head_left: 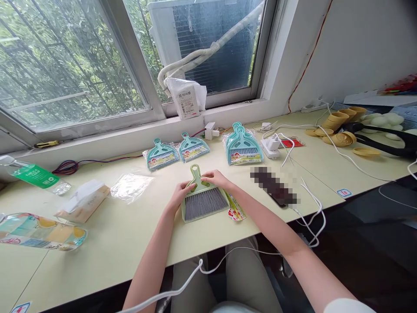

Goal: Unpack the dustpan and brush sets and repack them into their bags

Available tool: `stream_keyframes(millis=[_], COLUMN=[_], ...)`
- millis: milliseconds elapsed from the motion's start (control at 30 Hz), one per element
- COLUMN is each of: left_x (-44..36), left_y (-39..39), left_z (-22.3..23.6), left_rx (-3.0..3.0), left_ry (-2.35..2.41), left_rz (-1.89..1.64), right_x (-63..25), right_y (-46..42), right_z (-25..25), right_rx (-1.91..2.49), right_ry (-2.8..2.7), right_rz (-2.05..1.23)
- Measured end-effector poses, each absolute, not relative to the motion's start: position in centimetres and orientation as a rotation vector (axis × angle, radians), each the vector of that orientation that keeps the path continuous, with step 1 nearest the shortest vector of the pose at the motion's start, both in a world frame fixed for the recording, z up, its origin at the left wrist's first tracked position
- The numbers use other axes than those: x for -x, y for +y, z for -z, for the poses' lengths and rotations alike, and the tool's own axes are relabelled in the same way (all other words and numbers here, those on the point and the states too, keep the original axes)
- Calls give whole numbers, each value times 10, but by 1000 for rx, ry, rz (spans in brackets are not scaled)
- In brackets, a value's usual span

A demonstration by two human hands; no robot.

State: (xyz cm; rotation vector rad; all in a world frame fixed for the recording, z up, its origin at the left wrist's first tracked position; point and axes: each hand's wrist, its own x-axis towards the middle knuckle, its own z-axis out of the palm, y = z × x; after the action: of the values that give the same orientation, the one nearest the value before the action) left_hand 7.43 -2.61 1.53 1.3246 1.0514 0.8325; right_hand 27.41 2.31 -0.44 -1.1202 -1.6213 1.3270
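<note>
A light green dustpan (185, 216) lies on the table in front of me, with a matching hand brush (206, 203) of grey bristles nested in it. My left hand (180, 194) grips the left shoulder of this set, thumb on top near the brush's cut-out. On the other side, my right hand (217, 178) has its thumb and fingers at the base of the handle (195, 171). A printed card label (236, 208) sticks out beside the dustpan's right edge, partly behind my right forearm.
Wrapped blue dustpan sets (162, 154) stand at the back, with a stack (243, 148) to their right. A clear plastic bag (130, 187), tissue pack (84, 201) and bottles (44, 232) lie left. At right are a phone (275, 187), white cables (314, 204) and yellow cups (337, 121).
</note>
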Motion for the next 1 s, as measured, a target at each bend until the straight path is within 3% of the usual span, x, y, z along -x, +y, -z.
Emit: stream_keyframes(millis=[367,633,767,1000], left_x=[-75,-61,-45,-37], left_y=[-22,-19,-15,-8], left_z=[-10,-16,-14,-3], left_rx=[-1414,-1240,-1116,-886], left_ry=[1154,1060,1041,1085], left_rz=[-900,-812,-811,-1273], right_x=[-266,-270,-299,-348], right_y=[20,24,27,24], right_z=[12,5,-14,-25], right_rx=[1267,1164,1043,1207], right_ry=[-1507,-1329,-1540,-2132], right_rz=[-1189,-1277,-1386,-968])
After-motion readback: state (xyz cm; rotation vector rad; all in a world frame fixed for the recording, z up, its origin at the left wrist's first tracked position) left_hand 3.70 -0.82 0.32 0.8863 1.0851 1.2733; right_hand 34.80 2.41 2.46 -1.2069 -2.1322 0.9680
